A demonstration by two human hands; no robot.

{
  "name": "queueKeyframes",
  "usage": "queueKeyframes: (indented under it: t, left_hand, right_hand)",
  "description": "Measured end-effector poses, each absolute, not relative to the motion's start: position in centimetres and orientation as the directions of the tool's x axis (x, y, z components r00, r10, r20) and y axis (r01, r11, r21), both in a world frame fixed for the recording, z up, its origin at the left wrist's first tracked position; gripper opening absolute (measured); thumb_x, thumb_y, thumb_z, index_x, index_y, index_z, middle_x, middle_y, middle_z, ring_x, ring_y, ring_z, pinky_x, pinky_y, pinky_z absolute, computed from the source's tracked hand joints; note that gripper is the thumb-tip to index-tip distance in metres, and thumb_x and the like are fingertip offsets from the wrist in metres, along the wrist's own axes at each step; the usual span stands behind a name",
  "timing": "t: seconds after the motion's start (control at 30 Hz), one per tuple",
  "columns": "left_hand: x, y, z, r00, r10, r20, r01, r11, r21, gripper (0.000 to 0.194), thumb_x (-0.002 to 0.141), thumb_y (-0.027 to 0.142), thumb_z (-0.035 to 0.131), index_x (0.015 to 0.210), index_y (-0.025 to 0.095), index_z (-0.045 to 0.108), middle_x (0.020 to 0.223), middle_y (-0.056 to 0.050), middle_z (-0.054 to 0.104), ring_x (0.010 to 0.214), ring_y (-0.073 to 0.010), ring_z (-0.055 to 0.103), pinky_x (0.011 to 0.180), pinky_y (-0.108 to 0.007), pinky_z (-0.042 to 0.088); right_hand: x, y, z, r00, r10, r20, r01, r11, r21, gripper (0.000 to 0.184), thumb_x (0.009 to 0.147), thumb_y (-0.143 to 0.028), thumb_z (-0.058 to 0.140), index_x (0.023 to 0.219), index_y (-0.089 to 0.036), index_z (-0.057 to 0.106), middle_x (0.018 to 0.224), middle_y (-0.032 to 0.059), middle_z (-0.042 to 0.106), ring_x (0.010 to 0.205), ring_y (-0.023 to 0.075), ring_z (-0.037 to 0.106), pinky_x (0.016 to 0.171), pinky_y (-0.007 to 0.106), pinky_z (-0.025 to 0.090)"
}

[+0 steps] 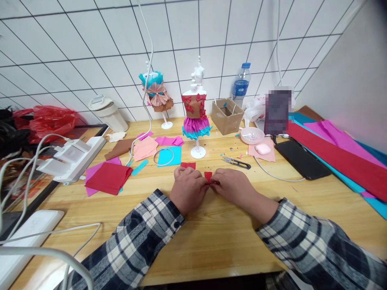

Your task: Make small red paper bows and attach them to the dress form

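Observation:
Between the fingertips of both hands is a small piece of red crepe paper point(208, 176), standing up a little above the wooden table. My left hand point(189, 188) pinches it from the left, its fingers curled. From the right, my right hand point(232, 186) pinches the same piece with thumb and forefinger. Just beyond the left fingers lies another red paper strip point(188, 165). Behind the hands stands a small white dress form point(196, 114) in a brown bodice with red bows and a pink and blue skirt. Thread snips point(236, 162) lie beyond my right hand.
Paper sheets, including a red stack point(109, 178), spread over the left side. A second dress form point(159, 94), cardboard box point(227, 117) and water bottle point(241, 84) stand along the wall. At right lie a black phone point(302, 158) and long red paper point(338, 155). A power strip point(78, 159) trails cables.

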State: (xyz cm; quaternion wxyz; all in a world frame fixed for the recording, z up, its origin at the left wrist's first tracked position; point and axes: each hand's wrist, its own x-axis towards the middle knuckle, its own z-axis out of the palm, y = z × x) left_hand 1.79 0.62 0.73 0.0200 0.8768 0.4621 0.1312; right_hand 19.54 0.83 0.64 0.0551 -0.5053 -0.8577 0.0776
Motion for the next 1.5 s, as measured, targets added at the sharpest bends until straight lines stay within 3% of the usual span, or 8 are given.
queueKeyframes:
  t: [0.23, 0.87, 1.07, 1.33, 1.5]
  left_hand:
    - [1.83, 0.60, 0.84, 0.530, 0.820, 0.216, 0.807, -0.566, 0.169, 0.019, 0.087, 0.031, 0.052, 0.079, 0.028, 0.069, 0.075, -0.001, 0.064, 0.082, -0.0205, 0.050, 0.083, -0.047, 0.023]
    - [1.93, 0.61, 0.94, 0.527, 0.819, 0.225, 0.805, -0.567, 0.178, 0.020, 0.087, 0.029, 0.051, 0.082, 0.028, 0.071, 0.075, -0.003, 0.064, 0.083, -0.0218, 0.049, 0.084, -0.048, 0.024]
    - [1.97, 0.65, 0.89, 0.521, 0.823, 0.227, 0.808, -0.561, 0.181, 0.019, 0.084, 0.028, 0.054, 0.073, 0.023, 0.069, 0.076, -0.003, 0.064, 0.083, -0.0212, 0.049, 0.086, -0.048, 0.024]
    - [1.93, 0.69, 0.76, 0.524, 0.817, 0.242, 0.804, -0.568, 0.174, 0.016, 0.084, 0.030, 0.055, 0.083, 0.024, 0.069, 0.081, -0.004, 0.063, 0.085, -0.0224, 0.050, 0.082, -0.045, 0.027]
    - [1.96, 0.62, 0.92, 0.532, 0.811, 0.245, 0.808, -0.572, 0.141, 0.023, 0.086, 0.030, 0.052, 0.075, 0.024, 0.071, 0.076, -0.005, 0.062, 0.083, -0.0219, 0.049, 0.081, -0.046, 0.025]
  right_hand:
    - [19.49, 0.58, 0.87, -0.456, 0.890, 0.010, 0.874, 0.450, -0.186, 0.017, 0.088, -0.029, 0.049, 0.086, -0.025, 0.065, 0.084, -0.0001, 0.063, 0.077, 0.0155, 0.060, 0.058, 0.026, 0.032]
    - [19.50, 0.69, 0.89, -0.453, 0.891, -0.003, 0.870, 0.442, -0.217, 0.021, 0.091, -0.030, 0.047, 0.093, -0.028, 0.068, 0.089, 0.0002, 0.064, 0.081, 0.0152, 0.061, 0.061, 0.025, 0.035]
    - [19.63, 0.86, 0.87, -0.444, 0.896, -0.031, 0.884, 0.431, -0.181, 0.023, 0.092, -0.032, 0.046, 0.089, -0.025, 0.068, 0.089, 0.0014, 0.064, 0.080, 0.0157, 0.060, 0.062, 0.025, 0.035]
    - [19.61, 0.95, 0.71, -0.461, 0.887, -0.022, 0.863, 0.442, -0.243, 0.021, 0.091, -0.029, 0.047, 0.092, -0.028, 0.068, 0.090, -0.0005, 0.065, 0.081, 0.0150, 0.060, 0.061, 0.025, 0.035]
    - [19.65, 1.03, 0.62, -0.435, 0.900, -0.024, 0.874, 0.416, -0.252, 0.019, 0.090, -0.030, 0.050, 0.090, -0.028, 0.069, 0.088, -0.0008, 0.065, 0.078, 0.0147, 0.060, 0.060, 0.025, 0.034]
